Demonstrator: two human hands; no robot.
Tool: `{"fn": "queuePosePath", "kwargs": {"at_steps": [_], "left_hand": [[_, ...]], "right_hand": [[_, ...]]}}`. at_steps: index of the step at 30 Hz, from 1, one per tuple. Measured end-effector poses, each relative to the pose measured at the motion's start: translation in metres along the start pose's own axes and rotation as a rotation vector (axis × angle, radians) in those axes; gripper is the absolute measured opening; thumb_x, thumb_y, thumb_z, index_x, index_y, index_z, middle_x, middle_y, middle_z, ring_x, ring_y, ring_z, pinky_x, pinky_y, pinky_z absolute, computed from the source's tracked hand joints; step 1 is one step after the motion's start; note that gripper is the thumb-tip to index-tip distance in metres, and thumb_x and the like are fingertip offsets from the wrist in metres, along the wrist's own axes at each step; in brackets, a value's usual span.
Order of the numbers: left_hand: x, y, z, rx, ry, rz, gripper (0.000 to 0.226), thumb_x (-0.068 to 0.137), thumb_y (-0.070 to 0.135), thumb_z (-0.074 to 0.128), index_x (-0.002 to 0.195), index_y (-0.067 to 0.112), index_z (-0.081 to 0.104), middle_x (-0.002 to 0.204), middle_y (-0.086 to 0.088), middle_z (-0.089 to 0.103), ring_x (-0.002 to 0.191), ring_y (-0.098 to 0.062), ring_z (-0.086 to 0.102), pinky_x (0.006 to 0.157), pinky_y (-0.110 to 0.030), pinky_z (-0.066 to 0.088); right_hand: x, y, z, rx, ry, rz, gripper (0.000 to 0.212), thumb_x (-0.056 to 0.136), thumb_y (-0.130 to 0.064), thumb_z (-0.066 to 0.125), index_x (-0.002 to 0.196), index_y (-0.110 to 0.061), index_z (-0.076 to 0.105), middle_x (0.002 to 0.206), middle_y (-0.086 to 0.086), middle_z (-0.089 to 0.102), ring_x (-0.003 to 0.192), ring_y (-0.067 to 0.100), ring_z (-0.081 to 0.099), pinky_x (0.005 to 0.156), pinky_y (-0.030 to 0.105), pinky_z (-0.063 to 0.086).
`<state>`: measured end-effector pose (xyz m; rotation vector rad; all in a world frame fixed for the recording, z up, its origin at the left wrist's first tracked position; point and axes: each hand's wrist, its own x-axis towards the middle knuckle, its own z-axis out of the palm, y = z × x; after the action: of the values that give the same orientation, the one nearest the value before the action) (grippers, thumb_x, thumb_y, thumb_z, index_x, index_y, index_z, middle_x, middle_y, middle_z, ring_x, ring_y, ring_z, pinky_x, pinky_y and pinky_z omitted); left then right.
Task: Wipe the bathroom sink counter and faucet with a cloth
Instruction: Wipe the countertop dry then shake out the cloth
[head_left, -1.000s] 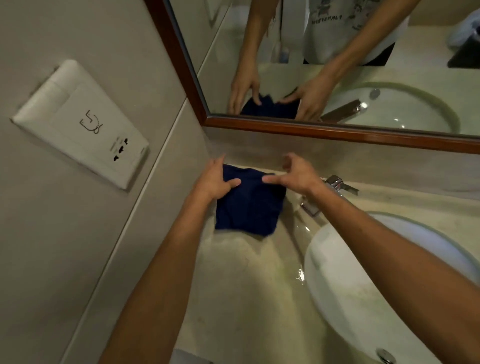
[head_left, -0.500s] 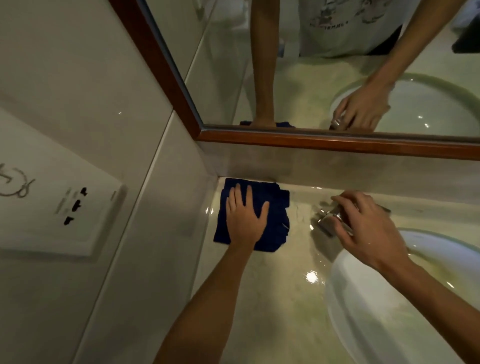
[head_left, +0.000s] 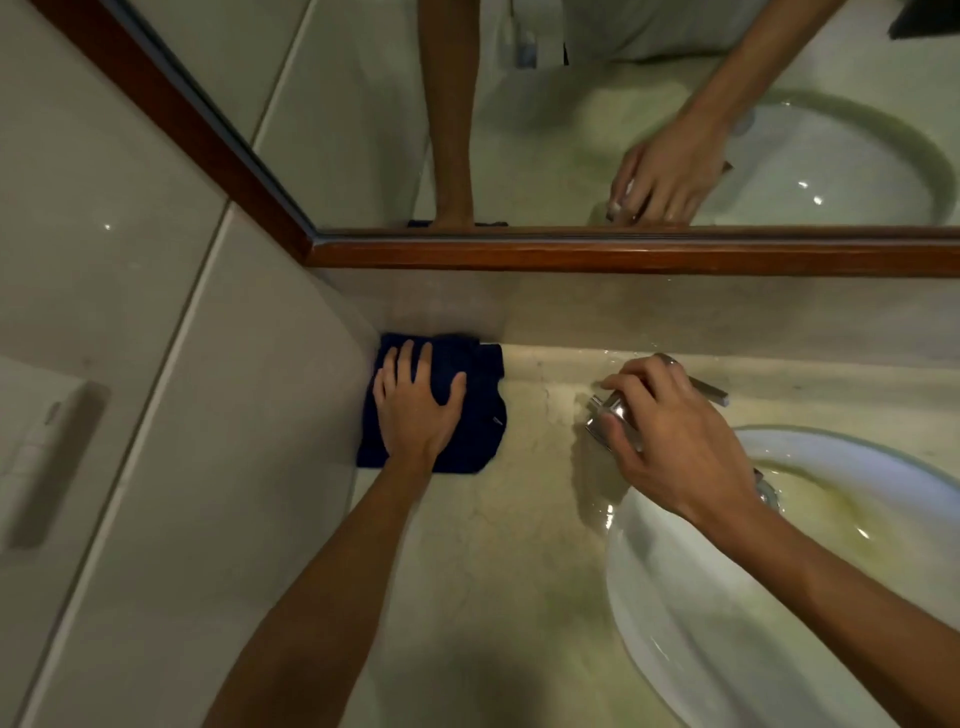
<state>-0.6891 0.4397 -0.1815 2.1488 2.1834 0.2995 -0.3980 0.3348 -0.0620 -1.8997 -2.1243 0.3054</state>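
Left hand (head_left: 415, 410), grip spread flat, pressing dark blue cloth (head_left: 480, 415) onto surface (head_left: 493, 597) in back-left corner, prob. to hold it for wiping. Right hand (head_left: 670, 441), grip curled round chrome faucet (head_left: 613, 415), likely steadying. Walls hem the cloth on 2 sides; open room toward wrist & toward basin (head_left: 675, 597).

The right hand (head_left: 670, 441) covers most of the faucet (head_left: 615, 415), so only bits of chrome show. The sink (head_left: 675, 597) runs off the right and bottom edges. At the left edge, a blurred wall plate (head_left: 36, 457) is cut off.
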Motion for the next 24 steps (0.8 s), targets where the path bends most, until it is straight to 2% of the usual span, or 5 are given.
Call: {"fn": "queuePosePath", "kwargs": {"at_steps": [7, 12, 20, 24], "left_hand": [[-0.021, 0.076, 0.01, -0.043, -0.035, 0.143, 0.063, 0.102, 0.057, 0.037, 0.15, 0.017, 0.049, 0.155, -0.01, 0.046, 0.147, -0.029, 0.034, 0.122, -0.046, 0.026], [-0.032, 0.127, 0.015, -0.056, -0.08, 0.346, 0.057, 0.105, 0.049, 0.03, 0.149, 0.02, 0.05, 0.153, -0.009, 0.049, 0.142, -0.029, 0.041, 0.119, -0.046, 0.029], [-0.031, 0.121, 0.017, -0.144, -0.045, 0.406, 0.053, 0.103, 0.047, 0.042, 0.146, 0.017, 0.054, 0.149, -0.01, 0.053, 0.138, -0.028, 0.046, 0.118, -0.045, 0.029], [-0.022, 0.082, 0.015, -0.162, 0.012, 0.299, 0.056, 0.1, 0.053, 0.046, 0.142, 0.018, 0.058, 0.146, -0.011, 0.055, 0.137, -0.029, 0.047, 0.118, -0.045, 0.03]], "right_hand": [[0.001, 0.0, 0.0, -0.001, -0.019, -0.002, 0.033, 0.097, -0.034, 0.056, 0.125, -0.016, 0.062, 0.119, 0.0, 0.054, 0.109, 0.021, 0.051, 0.089, 0.038, 0.051], [0.002, -0.003, -0.002, -0.054, -0.039, 0.017, 0.033, 0.096, -0.036, 0.056, 0.124, -0.018, 0.059, 0.122, 0.0, 0.053, 0.112, 0.021, 0.05, 0.091, 0.037, 0.05], [-0.001, -0.002, -0.004, -0.076, -0.038, -0.007, 0.032, 0.095, -0.034, 0.058, 0.122, -0.016, 0.06, 0.12, 0.003, 0.053, 0.112, 0.022, 0.051, 0.088, 0.038, 0.053], [-0.001, -0.004, -0.005, -0.066, -0.028, -0.006, 0.033, 0.096, -0.032, 0.059, 0.123, -0.014, 0.061, 0.119, 0.004, 0.054, 0.109, 0.022, 0.053, 0.082, 0.035, 0.052]]}}
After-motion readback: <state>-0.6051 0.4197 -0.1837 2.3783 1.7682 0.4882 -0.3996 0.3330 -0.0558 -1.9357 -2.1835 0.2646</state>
